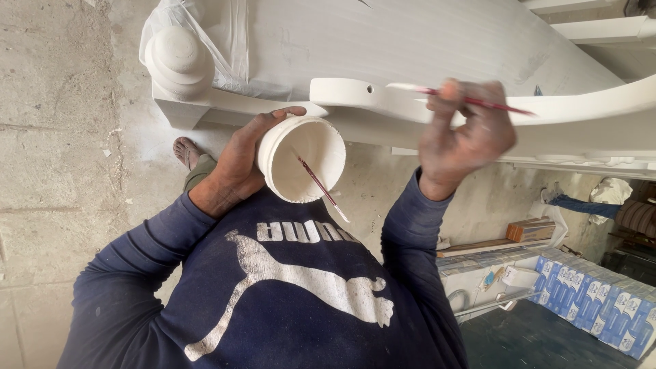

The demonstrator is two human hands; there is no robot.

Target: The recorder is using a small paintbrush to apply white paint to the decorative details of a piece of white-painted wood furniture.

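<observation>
Looking down my own chest, I see my dark blue sweatshirt (287, 287) with a white leaping-animal print filling the bottom of the view. My left hand (236, 160) is curled closed around a small white paint cup (301, 158), tilted so its open mouth faces me; a thin red-handled brush (321, 186) rests inside it, its tip sticking out over the rim. My right hand (461, 133), smeared with white and blurred, pinches a second thin red-handled brush (471, 101), fingers closed on it, its pale tip lying against a curved white furniture rail (355, 92). Beyond the rail is a broad white-painted panel (410, 41) and, to the left, a rounded white knob (179, 58) partly wrapped in clear plastic. Below lies the grey concrete floor (55, 137), with my sandalled foot (186, 152) showing. Far right, stacked blue and white boxes (594, 301)
</observation>
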